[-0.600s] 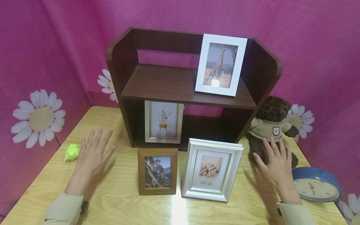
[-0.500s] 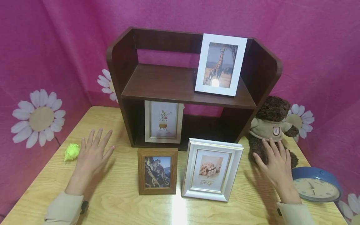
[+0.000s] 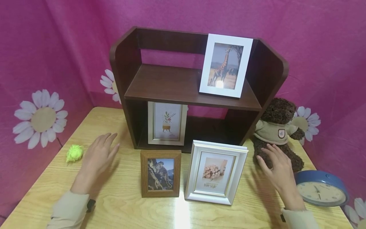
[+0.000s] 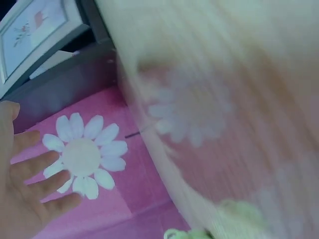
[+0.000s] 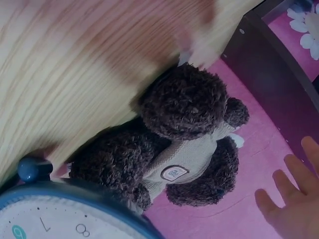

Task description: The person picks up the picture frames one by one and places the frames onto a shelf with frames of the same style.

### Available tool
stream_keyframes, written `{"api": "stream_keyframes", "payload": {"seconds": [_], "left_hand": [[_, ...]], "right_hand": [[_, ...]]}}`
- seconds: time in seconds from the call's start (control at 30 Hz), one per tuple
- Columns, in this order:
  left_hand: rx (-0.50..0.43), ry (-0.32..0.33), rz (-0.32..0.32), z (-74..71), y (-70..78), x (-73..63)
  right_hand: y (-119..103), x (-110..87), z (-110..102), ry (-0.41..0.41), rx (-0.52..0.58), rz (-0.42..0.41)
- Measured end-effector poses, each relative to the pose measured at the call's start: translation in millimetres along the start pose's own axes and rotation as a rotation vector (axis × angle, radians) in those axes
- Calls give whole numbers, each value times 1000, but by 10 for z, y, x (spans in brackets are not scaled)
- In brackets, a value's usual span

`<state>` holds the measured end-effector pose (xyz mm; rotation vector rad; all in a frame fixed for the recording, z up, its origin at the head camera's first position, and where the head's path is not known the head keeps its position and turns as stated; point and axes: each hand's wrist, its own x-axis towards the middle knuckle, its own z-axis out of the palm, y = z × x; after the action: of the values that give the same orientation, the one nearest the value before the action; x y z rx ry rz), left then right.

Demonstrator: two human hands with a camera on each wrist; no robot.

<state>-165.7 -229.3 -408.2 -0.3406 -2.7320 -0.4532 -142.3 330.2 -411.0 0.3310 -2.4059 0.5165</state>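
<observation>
My left hand (image 3: 97, 157) is over the left side of the table with its fingers loosely extended, holding nothing. Just left of it lies a fuzzy yellow-green ball (image 3: 75, 153). My right hand (image 3: 278, 170), also holding nothing, is in front of a brown teddy bear (image 3: 268, 135) in a beige top; whether it touches the bear I cannot tell. In the right wrist view the fingers of that hand (image 5: 296, 209) look relaxed. Between my hands stand a brown wooden picture frame (image 3: 160, 175) with a leopard photo and a larger white picture frame (image 3: 214, 173) with a flower print.
A dark brown two-tier shelf (image 3: 168, 82) stands at the back. On its upper tier is a white giraffe frame (image 3: 226, 65); on the lower, a plant-picture frame (image 3: 167, 124). A blue alarm clock (image 3: 321, 189) is at the right. Pink flower-print cloth (image 3: 323, 63) surrounds the table.
My left hand has shifted slightly right, away from the yellow-green ball, and its fingers are closer together. The right hand's fingers have drawn in and bent a little. The objects stay put.
</observation>
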Motion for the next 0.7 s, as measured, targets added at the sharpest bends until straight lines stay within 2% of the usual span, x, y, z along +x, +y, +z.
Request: {"api": "stream_keyframes", "payload": {"seconds": [0.07,0.2,0.3,0.47,0.7], "left_hand": [[-83,-23,-7,7,30,33],[-248,-79,-61,33,85,115],[-333,-79,-93,67,117,185],[-439,3,-88,117,166,308],[-509,146,-72,168,240,420]], "right_hand": [[-20,-5,10,21,31,-24],[-61,-29,26,11,107,-35],[-82,-60,48,2,130,-40],[-172,-118,76,-2,136,-53],[-350,-213,116,-56,254,-62]]}}
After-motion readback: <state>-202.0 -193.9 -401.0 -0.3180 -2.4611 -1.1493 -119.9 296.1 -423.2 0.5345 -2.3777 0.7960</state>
